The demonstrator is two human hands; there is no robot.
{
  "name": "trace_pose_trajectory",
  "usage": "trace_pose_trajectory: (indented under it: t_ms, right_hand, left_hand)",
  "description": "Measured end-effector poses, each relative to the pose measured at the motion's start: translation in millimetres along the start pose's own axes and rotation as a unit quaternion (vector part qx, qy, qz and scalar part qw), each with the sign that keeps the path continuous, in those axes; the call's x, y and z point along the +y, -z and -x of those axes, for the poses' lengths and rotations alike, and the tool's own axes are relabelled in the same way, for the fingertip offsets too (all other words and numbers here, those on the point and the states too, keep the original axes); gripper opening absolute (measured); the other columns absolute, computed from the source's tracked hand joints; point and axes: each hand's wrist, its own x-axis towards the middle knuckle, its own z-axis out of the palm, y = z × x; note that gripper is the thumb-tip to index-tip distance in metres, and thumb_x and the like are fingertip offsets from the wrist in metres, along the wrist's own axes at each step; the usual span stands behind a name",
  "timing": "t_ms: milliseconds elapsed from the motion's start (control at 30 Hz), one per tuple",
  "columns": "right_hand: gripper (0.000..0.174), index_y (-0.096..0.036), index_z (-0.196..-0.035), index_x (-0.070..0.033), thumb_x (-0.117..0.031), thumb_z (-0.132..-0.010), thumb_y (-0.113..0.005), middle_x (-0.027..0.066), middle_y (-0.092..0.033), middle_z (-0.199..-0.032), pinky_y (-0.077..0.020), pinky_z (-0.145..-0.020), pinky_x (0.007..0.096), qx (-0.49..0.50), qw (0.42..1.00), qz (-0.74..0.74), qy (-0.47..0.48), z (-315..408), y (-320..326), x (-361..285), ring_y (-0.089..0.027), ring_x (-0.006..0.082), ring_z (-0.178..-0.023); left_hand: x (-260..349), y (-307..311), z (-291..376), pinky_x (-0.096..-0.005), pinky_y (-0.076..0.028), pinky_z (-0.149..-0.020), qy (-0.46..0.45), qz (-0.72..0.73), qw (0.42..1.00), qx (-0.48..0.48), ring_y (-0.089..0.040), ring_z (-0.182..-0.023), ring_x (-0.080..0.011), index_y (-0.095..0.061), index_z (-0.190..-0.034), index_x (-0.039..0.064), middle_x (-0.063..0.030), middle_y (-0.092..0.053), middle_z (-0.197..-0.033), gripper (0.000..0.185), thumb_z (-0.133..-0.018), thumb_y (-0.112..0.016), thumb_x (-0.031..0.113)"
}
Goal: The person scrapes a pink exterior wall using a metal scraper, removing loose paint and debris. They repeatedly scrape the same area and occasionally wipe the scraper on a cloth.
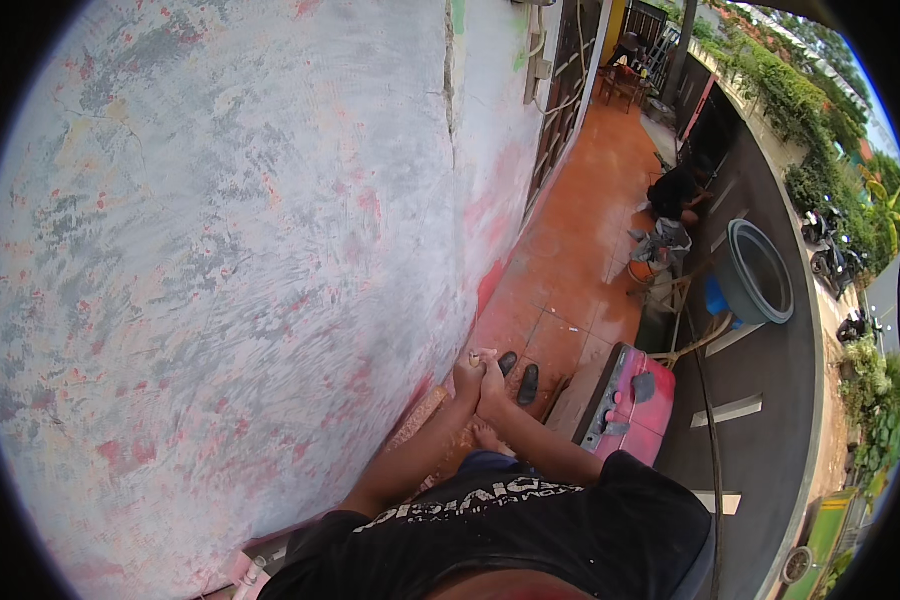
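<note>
My left hand (466, 376) and my right hand (493, 379) are held together in front of me, low beside the painted wall (255, 247). A small pale yellowish spot shows between the fingers; whether it is a held object or part of a hand is unclear. The wall is whitish, with grey and red-pink patches and a vertical crack in its plaster. Just beyond my hands, a pair of dark sandals (517, 375) rests on the wet-looking orange tiled floor (555, 232). Part of my bare foot (487, 436) shows below my hands.
To the right stands a pink twin-tub washing machine (645, 409) with grey pieces on top. Beyond it, a large grey basin (759, 271) rests by a dark boundary wall (750, 375). Farther along, a person (675, 191) crouches near an orange bucket (643, 271). Chairs (624, 81) stand at the far end.
</note>
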Motion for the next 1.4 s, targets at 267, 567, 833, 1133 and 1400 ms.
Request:
trace_pose_trajectory:
  t_ms: [267, 567, 833, 1133, 1400]
  right_hand:
    - [0.044, -0.052, -0.142, -0.013, -0.032, -0.103, -0.057, 0.0074, -0.061, -0.124, -0.0556, -0.085, 0.0400, -0.131, 0.975, 0.147, -0.104, 55.4, 8.3, -62.9, -0.061, 0.0209, -0.117]
    - [0.040, -0.057, -0.128, 0.002, -0.025, -0.101, -0.066, 0.0078, -0.061, -0.107, -0.0500, -0.082, 0.0311, -0.100, 0.930, 0.330, 0.130, 36.6, 7.7, 57.3, -0.059, 0.0167, -0.096]
    - [0.016, -0.056, -0.108, -0.004, -0.020, -0.107, -0.056, -0.0002, -0.056, -0.082, -0.0427, -0.057, 0.0248, -0.188, 0.921, 0.265, 0.215, 64.3, -46.0, -7.2, -0.051, 0.0074, -0.064]
    - [0.065, -0.035, -0.158, 0.004, 0.000, -0.097, -0.057, 0.0019, -0.054, -0.080, -0.0396, -0.060, 0.0233, -0.435, 0.656, 0.354, 0.506, 186.7, -235.8, -204.7, -0.045, 0.0065, -0.066]
    - [0.055, -0.049, -0.152, 0.001, -0.010, -0.098, -0.055, 0.0056, -0.058, -0.082, -0.0455, -0.066, 0.0275, -0.473, 0.502, 0.312, 0.653, 313.1, -395.6, -229.8, -0.049, 0.0088, -0.068]
  left_hand:
    - [-46.5, 60.1, 15.6, -0.0335, -0.053, -0.052, 0.120, 0.063, 0.990, 0.047, -0.068, -0.064, -0.0203, -0.072, -0.105, 0.001, -0.0087, -0.071, -0.081, 0.017, -0.095, -0.059, 0.006]
    - [22.9, 61.0, 72.2, -0.0362, -0.052, -0.089, 0.073, 0.036, 0.996, -0.022, -0.067, -0.099, -0.0289, -0.061, -0.126, -0.003, -0.0194, -0.068, -0.109, 0.032, -0.097, -0.063, 0.012]
    - [126.2, 161.4, 88.4, -0.0405, -0.051, -0.101, -0.179, -0.113, 0.969, -0.124, -0.062, -0.125, -0.0269, -0.049, -0.145, 0.002, -0.0205, -0.062, -0.137, 0.051, -0.101, -0.066, 0.020]
    - [394.7, 342.1, 113.0, -0.0451, -0.052, -0.102, -0.481, -0.467, 0.739, 0.072, -0.063, -0.122, -0.0296, -0.064, -0.132, 0.013, -0.0097, -0.062, -0.140, 0.052, -0.083, -0.081, 0.009]
    - [573.6, 423.9, 70.7, -0.0453, -0.048, -0.111, -0.524, -0.666, 0.454, 0.276, -0.060, -0.127, -0.0267, -0.061, -0.138, 0.018, -0.0043, -0.062, -0.140, 0.061, -0.081, -0.083, 0.018]
